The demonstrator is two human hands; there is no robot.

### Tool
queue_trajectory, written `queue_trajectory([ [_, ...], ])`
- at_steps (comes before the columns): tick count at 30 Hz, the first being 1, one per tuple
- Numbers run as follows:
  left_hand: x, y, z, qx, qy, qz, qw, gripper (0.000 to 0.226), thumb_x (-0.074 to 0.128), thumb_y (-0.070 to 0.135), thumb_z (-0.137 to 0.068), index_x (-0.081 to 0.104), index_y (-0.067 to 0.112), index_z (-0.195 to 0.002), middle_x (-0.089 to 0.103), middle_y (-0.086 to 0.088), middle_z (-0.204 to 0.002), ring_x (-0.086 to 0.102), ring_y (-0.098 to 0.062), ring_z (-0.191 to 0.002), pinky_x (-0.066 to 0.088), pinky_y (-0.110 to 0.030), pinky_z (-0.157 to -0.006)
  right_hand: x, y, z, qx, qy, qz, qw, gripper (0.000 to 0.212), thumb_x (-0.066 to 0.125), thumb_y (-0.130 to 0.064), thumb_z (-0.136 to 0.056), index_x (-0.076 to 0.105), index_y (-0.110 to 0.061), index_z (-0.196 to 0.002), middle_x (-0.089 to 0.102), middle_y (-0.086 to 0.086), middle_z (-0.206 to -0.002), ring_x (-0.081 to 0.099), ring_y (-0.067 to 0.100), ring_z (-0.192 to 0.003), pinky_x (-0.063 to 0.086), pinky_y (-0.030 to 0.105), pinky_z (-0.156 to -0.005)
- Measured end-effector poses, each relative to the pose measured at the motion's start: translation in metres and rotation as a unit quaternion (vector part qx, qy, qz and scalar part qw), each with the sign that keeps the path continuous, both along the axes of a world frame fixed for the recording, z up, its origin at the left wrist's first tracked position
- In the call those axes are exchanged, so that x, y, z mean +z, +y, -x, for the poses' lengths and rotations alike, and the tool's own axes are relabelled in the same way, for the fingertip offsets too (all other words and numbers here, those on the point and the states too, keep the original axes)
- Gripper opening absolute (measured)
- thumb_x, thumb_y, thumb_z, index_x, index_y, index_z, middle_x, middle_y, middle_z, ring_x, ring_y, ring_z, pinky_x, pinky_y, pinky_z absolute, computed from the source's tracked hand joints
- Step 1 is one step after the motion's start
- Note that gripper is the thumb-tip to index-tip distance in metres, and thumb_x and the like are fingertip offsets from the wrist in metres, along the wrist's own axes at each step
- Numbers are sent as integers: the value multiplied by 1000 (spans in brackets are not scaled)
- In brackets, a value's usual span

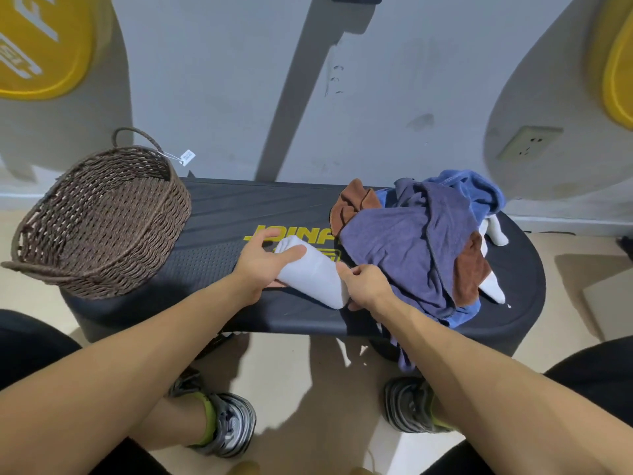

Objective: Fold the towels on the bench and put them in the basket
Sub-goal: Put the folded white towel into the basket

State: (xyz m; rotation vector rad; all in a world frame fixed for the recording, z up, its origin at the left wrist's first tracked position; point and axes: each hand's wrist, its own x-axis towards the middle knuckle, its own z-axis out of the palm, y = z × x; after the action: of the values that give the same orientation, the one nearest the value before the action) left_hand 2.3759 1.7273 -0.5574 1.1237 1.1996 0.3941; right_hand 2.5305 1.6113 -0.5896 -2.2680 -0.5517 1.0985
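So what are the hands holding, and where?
Both hold the white towel. The left hand grips its far end; the right hand pinches its near end, beside the towel pile.

Grey wall (212, 80), wall socket (529, 142), yellow pads (37, 42), grey trainers (226, 423)

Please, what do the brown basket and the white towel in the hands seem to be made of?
Brown basket: woven from twisted cord, perhaps paper rope or rattan, matt; the braided strands show clearly.
White towel: soft cloth, likely microfibre or terry, matt; it folds softly under the left hand and right hand.
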Motion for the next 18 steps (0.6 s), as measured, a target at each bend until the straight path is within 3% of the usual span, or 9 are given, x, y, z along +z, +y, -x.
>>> queue_trajectory([
  [3, 20, 11, -5, -130, 60, -123, 982, 29, 76, 26, -84, 66, 22, -110, 67, 2, -103, 67, -21, -90, 62, -39, -66, 20, 3, -6, 43, 12, 54, 998, 49, 49, -45, -98, 63, 2, -99, 72, 17, -86, 71, 31, -64, 60, 38, -59],
  [6, 47, 25, -8, -244, 100, -210, 941, 22, 73, 33, -85, 67, 21, -103, 70, 0, -101, 67, -20, -92, 58, -42, -76, 47, 18, -11, 102, -120, -22, 987, 56, 33, -56, -99, 56, -7, -86, 63, 10, -75, 60, 31, -70, 48, 33, -59],
  [7, 57, 30, -7, -277, 96, -211, 932, 24, 73, 35, -86, 67, 21, -104, 71, -1, -102, 68, -21, -94, 57, -44, -79, 59, 22, -11, 107, -116, -98, 983, 60, 35, -63, -96, 56, -8, -91, 63, 9, -83, 58, 28, -80, 44, 31, -63],
  [8, 69, 34, -6, -313, 85, -206, 923, 27, 73, 39, -85, 67, 22, -105, 72, -2, -103, 68, -21, -97, 56, -45, -84, 72, 25, -9, 122, -67, -162, 977, 67, 40, -70, -91, 57, -9, -110, 65, 8, -102, 60, 23, -95, 45, 28, -73],
  [10, 92, 42, 0, -374, 50, -181, 908, 37, 72, 46, -81, 66, 23, -110, 73, -1, -107, 68, -19, -105, 50, -43, -94, 96, 31, -1, 173, 50, -222, 958, 87, 54, -78, -79, 36, -25, -145, 56, -3, -136, 56, 10, -120, 44, 28, -96],
  [11, 102, 47, 5, -390, 24, -158, 907, 40, 71, 45, -81, 65, 21, -113, 73, -4, -110, 67, -20, -107, 48, -44, -98, 104, 34, 5, 202, 73, -223, 951, 94, 62, -77, -74, 30, -29, -148, 55, -7, -137, 58, 9, -120, 46, 31, -98],
  [12, 111, 54, 9, -398, -4, -134, 908, 39, 69, 41, -84, 64, 18, -115, 72, -7, -112, 66, -22, -106, 46, -46, -98, 110, 37, 9, 238, 74, -220, 943, 93, 68, -72, -72, 34, -29, -146, 60, -9, -132, 62, 9, -114, 51, 34, -96],
  [15, 131, 77, 30, -416, -41, -109, 902, 38, 65, 32, -90, 59, 10, -120, 67, -20, -114, 63, -26, -101, 46, -52, -95, 122, 48, 26, 337, 24, -207, 918, 49, 72, -59, -79, 62, -31, -118, 72, -9, -109, 69, 8, -98, 57, 37, -88],
  [18, 138, 99, 56, -406, -28, -127, 905, 41, 61, 31, -88, 56, 7, -121, 66, -25, -113, 64, -29, -96, 53, -42, -84, 129, 65, 44, 336, -15, -222, 915, 38, 66, -60, -84, 68, -25, -101, 73, -8, -95, 69, 9, -86, 55, 32, -79],
])
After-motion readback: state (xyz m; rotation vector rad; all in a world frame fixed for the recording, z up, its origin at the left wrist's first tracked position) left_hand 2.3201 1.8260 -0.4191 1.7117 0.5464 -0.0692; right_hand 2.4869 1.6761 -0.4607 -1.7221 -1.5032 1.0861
